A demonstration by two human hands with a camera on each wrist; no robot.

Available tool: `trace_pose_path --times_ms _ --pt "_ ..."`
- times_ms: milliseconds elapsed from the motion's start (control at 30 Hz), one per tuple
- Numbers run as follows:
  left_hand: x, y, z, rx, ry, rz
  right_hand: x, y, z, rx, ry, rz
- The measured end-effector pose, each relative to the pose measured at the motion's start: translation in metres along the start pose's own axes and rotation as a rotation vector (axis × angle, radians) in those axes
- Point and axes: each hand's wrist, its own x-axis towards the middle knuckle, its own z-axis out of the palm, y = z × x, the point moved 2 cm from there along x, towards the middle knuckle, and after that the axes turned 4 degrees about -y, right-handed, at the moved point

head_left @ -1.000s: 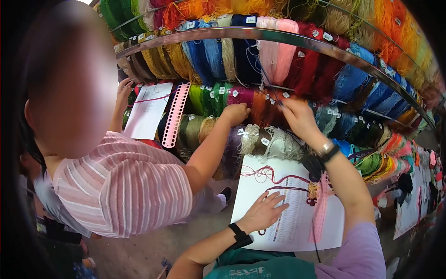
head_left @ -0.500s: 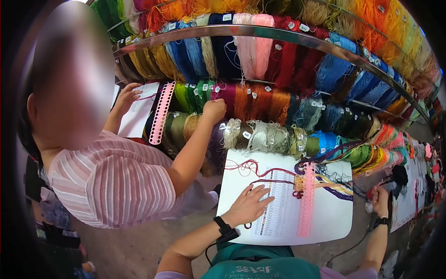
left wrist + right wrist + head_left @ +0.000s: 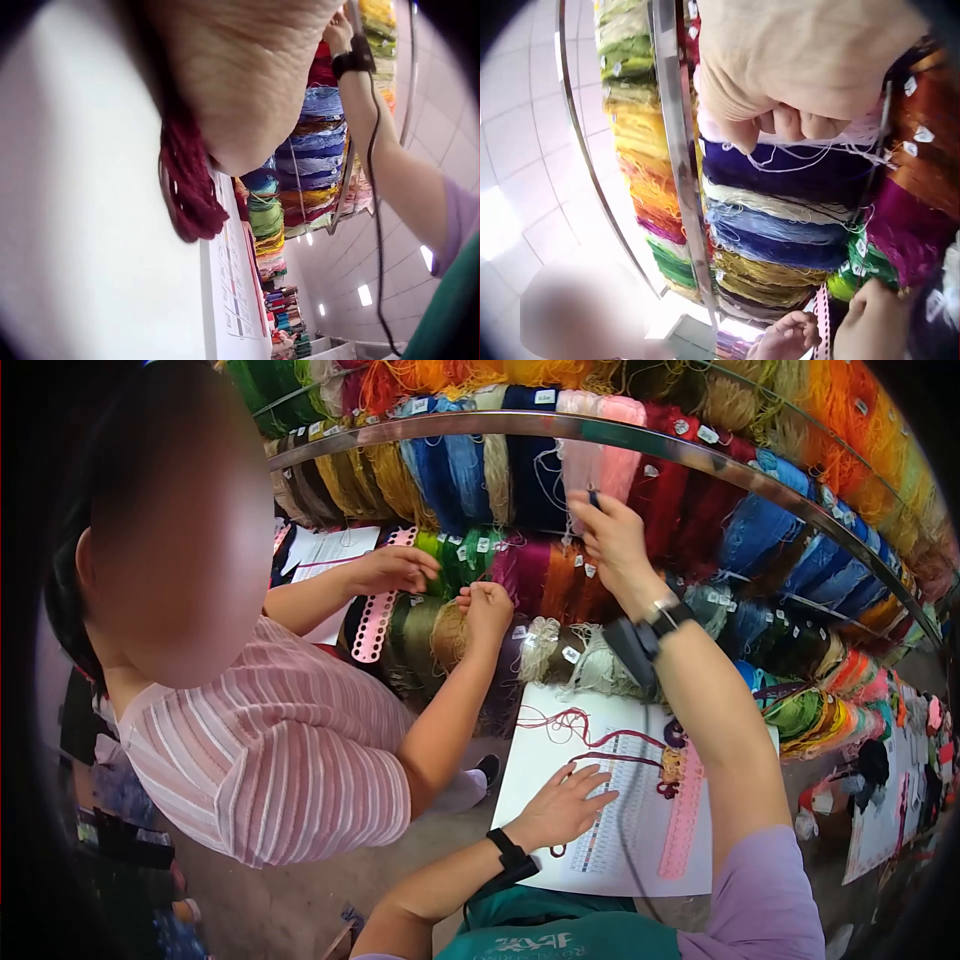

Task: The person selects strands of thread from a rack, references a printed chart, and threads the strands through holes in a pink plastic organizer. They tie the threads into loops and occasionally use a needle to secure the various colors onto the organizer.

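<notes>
Right grip (image 3: pixel 802 71) before pink thread (image 3: pixel 864 133)

The left forearm (image 3: pixel 425 892) slants from the near left toward the middle. The left hand (image 3: pixel 555 812) lies palm down, its fingers (image 3: pixel 590 780) extended, relaxed and slightly spread. The right arm (image 3: pixel 745 760) reaches from the near right toward the far side, well beyond the left hand. The right hand (image 3: pixel 615 545) is raised, fingers bent inward; whether they grip anything is unclear.

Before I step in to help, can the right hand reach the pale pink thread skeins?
Probably yes: the right hand is up at the skeins; the shiny metal rail crosses above, not between.
</notes>
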Motion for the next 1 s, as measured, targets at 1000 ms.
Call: trace_pose_path --times_ms 1000 --pt "0.002 -0.002 -0.007 -0.023 -0.024 -0.007 0.095 0.037 0.046 0.019 0.152 -0.141"
